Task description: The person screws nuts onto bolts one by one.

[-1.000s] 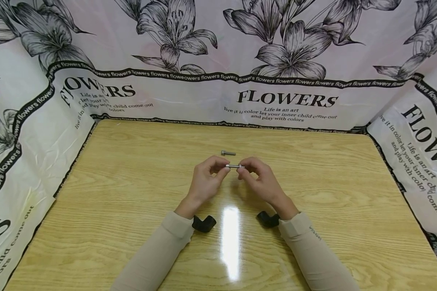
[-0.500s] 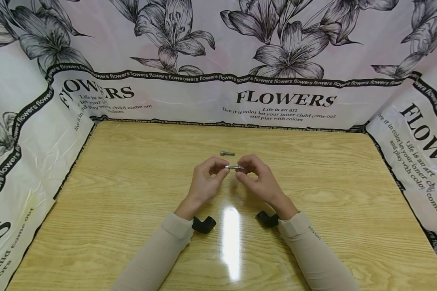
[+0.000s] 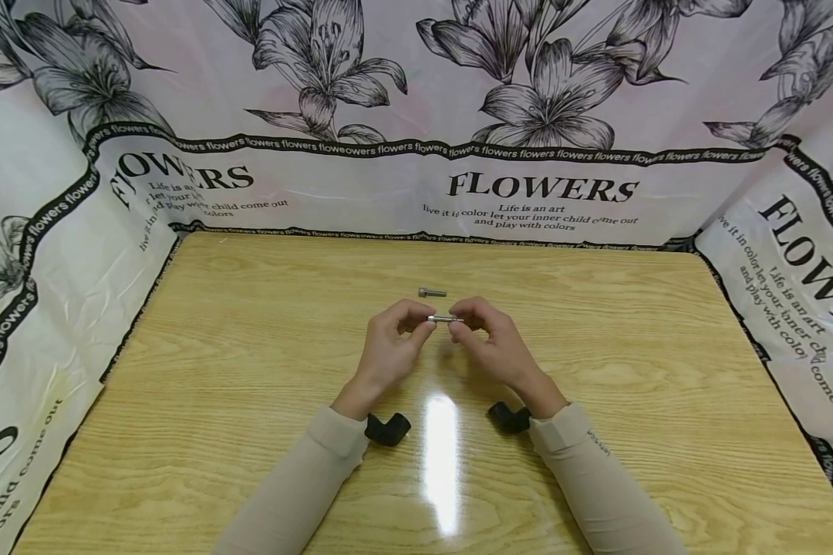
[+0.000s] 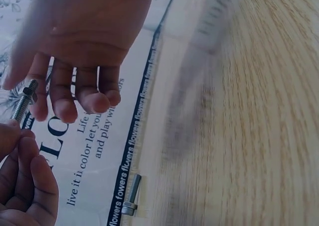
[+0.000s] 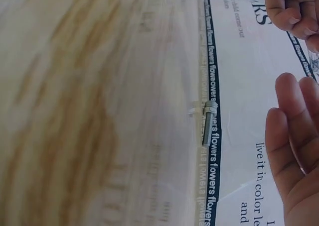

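Silvery is the bolt [image 4: 20,110] your left grip [image 3: 392,344] pinches. I cannot tell if your right grip [image 3: 497,345] pinches its nut [image 4: 29,94].

Surface [image 3: 215,370]: yellow-tan wood grain. Sheet [image 3: 361,185] along far edge: white, black flowers, lettering. Held bolt [image 4: 23,105], loose bolt [image 3: 433,293]: silver-grey.
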Motion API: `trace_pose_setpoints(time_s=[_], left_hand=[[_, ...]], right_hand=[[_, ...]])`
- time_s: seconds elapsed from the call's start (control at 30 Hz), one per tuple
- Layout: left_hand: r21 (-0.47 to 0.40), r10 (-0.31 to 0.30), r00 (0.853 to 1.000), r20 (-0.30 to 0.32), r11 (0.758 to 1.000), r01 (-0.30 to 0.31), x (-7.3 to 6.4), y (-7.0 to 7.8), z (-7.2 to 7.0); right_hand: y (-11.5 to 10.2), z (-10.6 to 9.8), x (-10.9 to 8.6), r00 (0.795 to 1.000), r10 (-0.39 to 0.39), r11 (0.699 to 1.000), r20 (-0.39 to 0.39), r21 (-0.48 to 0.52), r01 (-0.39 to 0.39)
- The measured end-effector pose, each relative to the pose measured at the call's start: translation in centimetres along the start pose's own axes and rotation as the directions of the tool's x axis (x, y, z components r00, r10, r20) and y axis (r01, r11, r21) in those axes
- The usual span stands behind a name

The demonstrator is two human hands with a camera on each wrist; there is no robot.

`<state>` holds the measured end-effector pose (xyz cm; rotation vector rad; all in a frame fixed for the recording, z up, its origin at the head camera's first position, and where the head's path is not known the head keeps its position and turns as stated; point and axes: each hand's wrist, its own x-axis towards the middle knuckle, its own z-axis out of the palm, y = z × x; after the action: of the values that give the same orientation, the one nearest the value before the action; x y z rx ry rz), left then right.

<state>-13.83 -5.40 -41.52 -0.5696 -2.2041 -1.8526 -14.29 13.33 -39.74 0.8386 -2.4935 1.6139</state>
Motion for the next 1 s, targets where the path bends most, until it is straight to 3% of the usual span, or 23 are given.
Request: trace_pose_setpoints(time_s=[0.17, 0.33, 0.5, 0.8, 1.0], left_hand=[[0.012, 0.002, 1.0, 0.006, 1.0, -0.002, -0.1, 2.3, -0.4], [-0.001, 0.003, 1.0, 0.0, 1.0, -0.003, -0.2, 2.6, -0.4], [-0.014, 0.012, 1.0, 0.005, 1.0, -0.012, -0.2, 2.4, -0.3], [0.004, 0.008, 1.0, 0.003, 1.0, -0.008, -0.2, 2.3, -0.2], [-0.01, 0.014, 1.0, -0.004, 1.0, -0.014, -0.2, -0.4, 0.2]], right_hand=[[0.1, 0.1, 0.0, 0.999, -0.053, 0.997, -0.002, 0.047, 0.053], [0.0, 0.2, 0.0, 1.0, -0.027, 0.999, -0.005, 0.034, 0.027], [-0.2, 0.2, 0.0, 0.999, 0.038, 0.999, -0.005, 0.004, -0.038], [0.1, 0.2, 0.0, 0.999, -0.046, 0.998, 0.001, 0.046, 0.046], [0.0, 0.3, -0.1, 1.0, -0.008, 1.0, -0.002, 0.01, 0.008]])
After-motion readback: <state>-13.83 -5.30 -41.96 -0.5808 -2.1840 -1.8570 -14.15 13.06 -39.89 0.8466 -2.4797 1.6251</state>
